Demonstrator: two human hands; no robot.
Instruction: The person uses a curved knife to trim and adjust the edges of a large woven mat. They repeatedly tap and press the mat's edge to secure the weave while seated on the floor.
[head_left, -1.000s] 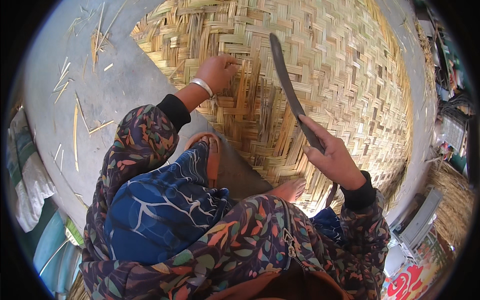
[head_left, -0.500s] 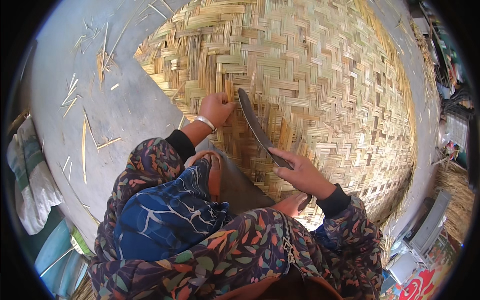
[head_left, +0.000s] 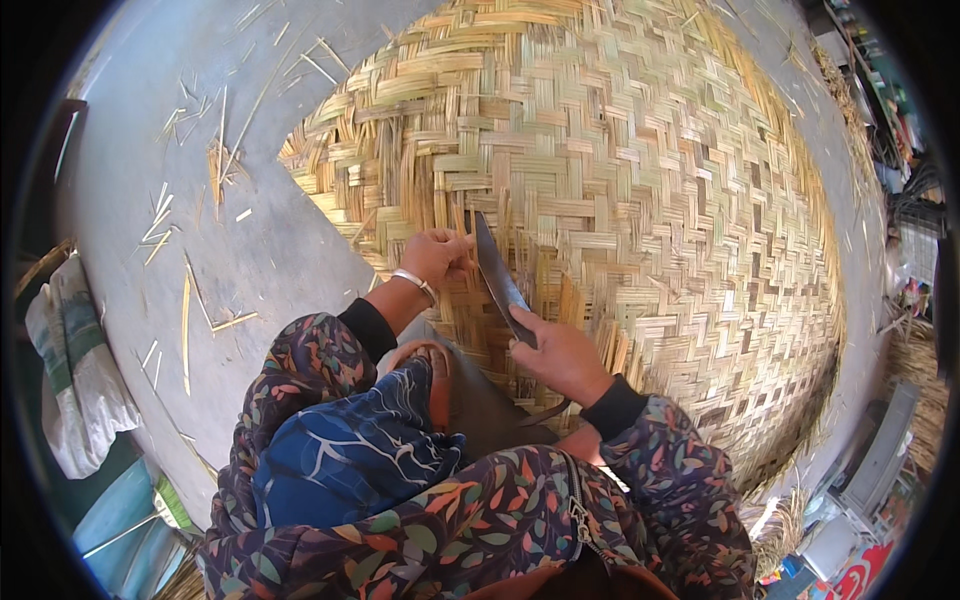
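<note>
A large woven mat of pale split strips spreads on the floor before me. In its near part, several strip ends stick up out of the weave. My left hand, with a white bangle at the wrist, pinches an upright strip. A long, dark, slightly curved knife is in the grip of my right hand. Its blade points away from me, the tip close to that strip and just right of my left fingers. Whether the edge touches the strip, I cannot tell.
Loose strip scraps lie on the grey floor at the left. My bare foot is beside the mat's near edge. A white and green cloth sack stands far left. Straw and household items crowd the right side.
The knife's blade has swung more upright and shifted left toward my left fingers. My right hand has come closer to my left. The whole view has shifted slightly.
</note>
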